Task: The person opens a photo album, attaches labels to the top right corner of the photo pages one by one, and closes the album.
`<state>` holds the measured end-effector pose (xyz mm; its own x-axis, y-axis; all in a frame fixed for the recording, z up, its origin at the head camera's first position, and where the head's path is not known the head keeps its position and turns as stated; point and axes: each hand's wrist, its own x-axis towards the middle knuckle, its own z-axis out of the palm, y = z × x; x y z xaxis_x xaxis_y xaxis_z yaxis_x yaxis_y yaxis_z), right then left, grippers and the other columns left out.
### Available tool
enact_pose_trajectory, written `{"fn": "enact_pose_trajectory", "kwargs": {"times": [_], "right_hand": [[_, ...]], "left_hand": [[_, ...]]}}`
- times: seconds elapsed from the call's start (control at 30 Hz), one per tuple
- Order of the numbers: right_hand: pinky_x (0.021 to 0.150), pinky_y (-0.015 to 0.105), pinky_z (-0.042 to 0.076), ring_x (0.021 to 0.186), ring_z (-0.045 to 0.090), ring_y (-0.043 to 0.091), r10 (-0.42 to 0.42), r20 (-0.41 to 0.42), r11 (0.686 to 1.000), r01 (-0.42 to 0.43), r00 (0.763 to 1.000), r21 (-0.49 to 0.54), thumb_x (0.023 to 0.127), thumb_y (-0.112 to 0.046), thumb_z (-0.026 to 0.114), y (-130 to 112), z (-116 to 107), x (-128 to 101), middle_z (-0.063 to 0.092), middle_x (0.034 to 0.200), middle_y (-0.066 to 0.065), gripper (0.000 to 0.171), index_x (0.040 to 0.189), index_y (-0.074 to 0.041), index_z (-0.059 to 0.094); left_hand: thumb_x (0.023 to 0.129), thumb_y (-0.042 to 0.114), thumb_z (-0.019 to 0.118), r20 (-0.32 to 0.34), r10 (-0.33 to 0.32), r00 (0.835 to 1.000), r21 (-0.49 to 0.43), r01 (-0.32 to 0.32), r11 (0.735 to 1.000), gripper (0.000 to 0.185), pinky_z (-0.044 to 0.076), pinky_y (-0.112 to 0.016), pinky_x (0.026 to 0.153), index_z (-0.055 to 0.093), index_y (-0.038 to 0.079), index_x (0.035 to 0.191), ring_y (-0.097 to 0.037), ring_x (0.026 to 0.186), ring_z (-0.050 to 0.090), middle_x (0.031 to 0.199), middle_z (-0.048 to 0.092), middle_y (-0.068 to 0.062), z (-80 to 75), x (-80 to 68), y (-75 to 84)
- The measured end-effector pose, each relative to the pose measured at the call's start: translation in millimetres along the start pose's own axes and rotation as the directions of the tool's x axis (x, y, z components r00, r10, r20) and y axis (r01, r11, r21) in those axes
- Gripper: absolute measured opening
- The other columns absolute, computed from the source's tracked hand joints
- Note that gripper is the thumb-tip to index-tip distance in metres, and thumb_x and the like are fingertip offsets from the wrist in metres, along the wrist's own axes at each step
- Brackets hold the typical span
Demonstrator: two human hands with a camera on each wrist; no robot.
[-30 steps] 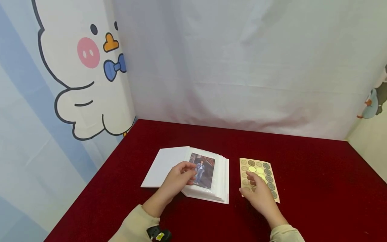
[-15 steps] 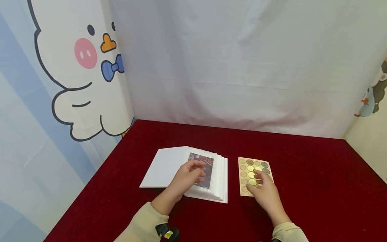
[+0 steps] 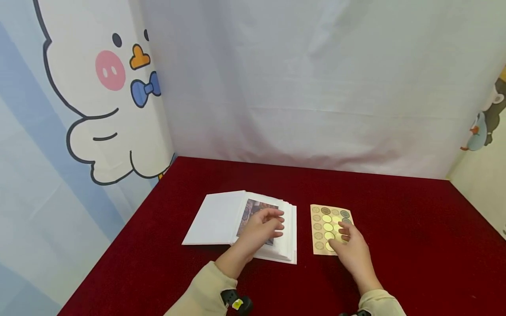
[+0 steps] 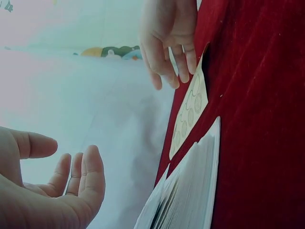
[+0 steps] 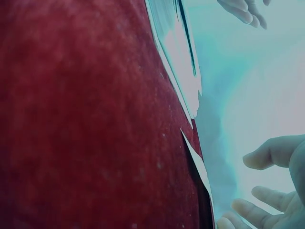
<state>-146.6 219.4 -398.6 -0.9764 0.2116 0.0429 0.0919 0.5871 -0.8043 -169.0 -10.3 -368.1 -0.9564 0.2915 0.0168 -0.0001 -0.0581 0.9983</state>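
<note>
An open photo album [image 3: 219, 215] with a white cover lies on the red cloth, a photo [image 3: 253, 210] showing in its page pocket. Above that page hovers my left hand [image 3: 258, 230], fingers loosely bent, holding nothing; it hides part of the photo. In the left wrist view a gap shows between its thumb and fingers [image 4: 94, 176]. To the right of the album lies a sheet of round stickers [image 3: 318, 232], some spots bright yellow. My right hand [image 3: 353, 252] hangs over the sheet's right side, covering some stickers, with thumb and fingers apart and nothing between them.
The red cloth [image 3: 403, 228] covers the table out to its edges. A pale curtain [image 3: 308, 87] stands along the back, and a cartoon-printed curtain [image 3: 91, 153] on the left. Black wrist straps [image 3: 231, 298] sit over the beige sleeves [image 3: 201, 289].
My left hand has moved right across the album page. The right hand has shifted slightly right, uncovering more of the sticker sheet's left side. The album and sheet lie as before.
</note>
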Motion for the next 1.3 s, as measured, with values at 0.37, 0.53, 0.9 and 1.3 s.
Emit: {"fn": "enact_pose_trajectory", "kwargs": {"times": [0.37, 0.53, 0.9, 1.3], "right_hand": [[0.091, 0.054, 0.038, 0.114, 0.043, 0.043, 0.030, -0.015, 1.000, -0.030, 0.999, 0.009, 0.082, -0.008, 0.057, 4, -2, 3, 0.044, 0.125, 0.030, 0.060, 0.135, 0.007, 0.036], [0.090, 0.052, 0.038, 0.111, 0.044, 0.041, 0.035, -0.045, 0.999, -0.035, 0.998, 0.004, 0.081, -0.007, 0.057, 7, -3, 4, 0.046, 0.123, 0.028, 0.057, 0.133, 0.007, 0.039], [0.095, 0.057, 0.031, 0.119, 0.034, 0.046, 0.072, -0.056, 0.997, -0.072, 0.996, -0.005, 0.083, -0.010, 0.056, 8, -9, 7, 0.038, 0.125, 0.031, 0.059, 0.134, 0.009, 0.033], [0.091, 0.053, 0.032, 0.112, 0.036, 0.044, 0.107, -0.122, 0.994, -0.105, 0.987, 0.025, 0.080, -0.008, 0.057, 10, -6, 11, 0.036, 0.123, 0.031, 0.062, 0.134, 0.010, 0.033]], "left_hand": [[0.088, 0.005, 0.050, -0.010, -0.008, 1.000, -0.038, 0.007, 0.999, 0.035, 0.052, -0.032, 0.080, 0.052, -0.008, 0.120, -0.022, 0.092, 0.058, 0.108, 0.059, -0.018, 13.5, 3.2, -1.1], [0.088, 0.004, 0.049, -0.019, -0.024, 1.000, -0.057, 0.023, 0.998, 0.033, 0.052, -0.031, 0.079, 0.053, -0.007, 0.119, -0.020, 0.090, 0.058, 0.107, 0.059, -0.019, 21.6, 6.0, -3.2], [0.090, 0.005, 0.048, -0.029, -0.018, 0.999, -0.030, 0.017, 0.999, 0.031, 0.051, -0.028, 0.080, 0.056, -0.004, 0.119, -0.021, 0.096, 0.057, 0.110, 0.058, -0.013, 38.2, 15.6, -5.9], [0.090, 0.006, 0.049, -0.062, -0.045, 0.997, -0.093, 0.039, 0.995, 0.035, 0.050, -0.030, 0.083, 0.052, -0.004, 0.124, -0.028, 0.103, 0.057, 0.112, 0.058, -0.014, 59.6, 15.4, -7.0]]}}
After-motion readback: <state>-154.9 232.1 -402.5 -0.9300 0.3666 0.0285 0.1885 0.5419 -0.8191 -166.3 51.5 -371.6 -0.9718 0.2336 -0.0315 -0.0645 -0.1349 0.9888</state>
